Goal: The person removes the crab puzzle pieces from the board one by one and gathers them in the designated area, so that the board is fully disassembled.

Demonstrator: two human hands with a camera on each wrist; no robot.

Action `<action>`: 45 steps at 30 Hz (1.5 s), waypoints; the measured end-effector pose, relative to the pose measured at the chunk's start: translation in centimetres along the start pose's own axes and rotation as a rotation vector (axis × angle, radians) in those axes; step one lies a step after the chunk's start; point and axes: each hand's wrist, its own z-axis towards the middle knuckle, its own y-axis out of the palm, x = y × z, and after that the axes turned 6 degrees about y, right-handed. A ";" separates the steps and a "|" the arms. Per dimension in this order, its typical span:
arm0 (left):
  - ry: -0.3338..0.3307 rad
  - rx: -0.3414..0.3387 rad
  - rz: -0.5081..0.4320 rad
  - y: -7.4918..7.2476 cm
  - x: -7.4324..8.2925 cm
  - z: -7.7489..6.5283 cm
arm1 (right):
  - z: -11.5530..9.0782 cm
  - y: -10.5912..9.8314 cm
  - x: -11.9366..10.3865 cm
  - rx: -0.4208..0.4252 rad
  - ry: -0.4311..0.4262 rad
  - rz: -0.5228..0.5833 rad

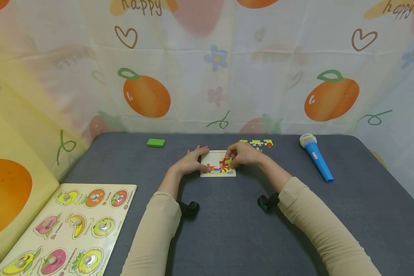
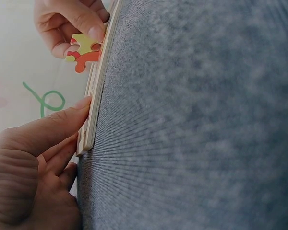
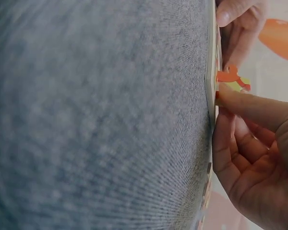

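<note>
A small wooden puzzle tray [image 1: 213,156] lies in the middle of the table, with colourful pieces along its near side. My left hand [image 1: 189,161] holds the tray at its left side, thumb on the near-left part and fingers by the far-left corner. Between the thumb and fingers of my right hand [image 1: 243,154] is a yellow and red puzzle piece [image 2: 84,51]. It stands tilted up over the tray's right part, its lower edge at the pieces there. The right wrist view shows this puzzle piece [image 3: 234,79] partly behind my thumb.
Several loose puzzle pieces [image 1: 256,143] lie behind my right hand. A green block [image 1: 156,143] sits at the back left. A blue toy microphone [image 1: 316,157] lies to the right. At the front left is a fruit peg board [image 1: 63,226]. A printed curtain hangs behind the table.
</note>
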 end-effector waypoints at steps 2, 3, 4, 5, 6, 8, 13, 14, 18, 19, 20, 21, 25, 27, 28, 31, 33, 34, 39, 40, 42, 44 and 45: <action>0.000 0.000 0.002 0.0 -0.1 0.1 | 0.1 0.0 0.1 0.001 0.004 0.008; 0.000 0.001 0.004 0.0 -0.1 0.1 | 0.1 0.0 0.1 -0.001 0.004 0.012; 0.001 0.000 0.006 0.0 -0.2 0.1 | 0.1 0.0 0.2 -0.003 0.007 0.019; 0.002 0.000 0.006 0.0 -0.2 0.1 | 0.1 0.1 0.2 -0.006 0.009 0.027; 0.002 -0.001 0.005 0.0 -0.2 0.1 | 0.1 0.1 0.2 -0.007 0.010 0.034; 0.003 -0.001 0.003 0.0 -0.2 0.1 | 0.1 0.1 0.2 -0.008 0.009 0.040; 0.000 -0.004 0.002 0.0 -0.1 0.0 | 0.2 0.0 0.2 -0.006 0.010 0.040; 0.000 -0.004 0.003 0.0 0.0 0.0 | 0.2 0.0 0.2 -0.004 0.013 0.039; 0.001 -0.004 -0.001 -0.1 0.1 0.0 | 0.1 -0.2 0.3 -0.001 0.014 0.030; 0.001 -0.004 0.002 -0.1 0.1 0.0 | 0.1 -0.3 0.3 -0.003 0.015 0.029; 0.001 -0.004 0.004 -0.1 0.1 0.0 | 0.1 -0.3 0.3 -0.005 0.013 0.029; 0.000 -0.005 0.004 -0.1 0.1 0.0 | 0.1 -0.3 0.3 -0.008 0.010 0.029; -0.005 -0.004 0.003 -0.1 0.1 -0.1 | 0.1 -0.4 0.4 -0.018 -0.006 0.039; -0.009 -0.004 0.000 -0.1 0.1 -0.1 | 0.0 -0.5 0.5 -0.017 -0.011 0.054; -0.008 -0.004 0.001 -0.1 0.1 -0.1 | -0.1 -0.5 0.5 -0.016 -0.010 0.069; -0.009 -0.004 0.005 0.0 0.2 0.0 | -0.4 -0.8 0.7 0.000 -0.001 0.126; -0.007 -0.004 0.007 0.0 0.1 0.0 | -0.6 -1.0 0.9 0.021 0.007 0.157; -0.006 -0.005 0.006 0.0 0.1 0.0 | -0.7 -1.2 1.0 0.032 0.008 0.167; 0.002 -0.008 -0.012 0.0 0.1 -0.1 | -1.2 -2.0 1.7 0.100 0.031 0.176; 0.005 -0.008 -0.014 -0.1 0.1 -0.2 | -1.2 -2.2 1.9 0.112 0.035 0.177; 0.012 -0.007 -0.015 -0.1 0.1 -0.2 | -1.5 -2.5 2.2 0.133 0.043 0.188; 0.014 -0.006 -0.021 -0.1 0.0 -0.3 | -1.8 -3.0 2.4 0.152 0.043 0.184; 0.014 -0.004 -0.024 -0.1 0.0 -0.3 | -1.9 -3.2 2.6 0.162 0.038 0.182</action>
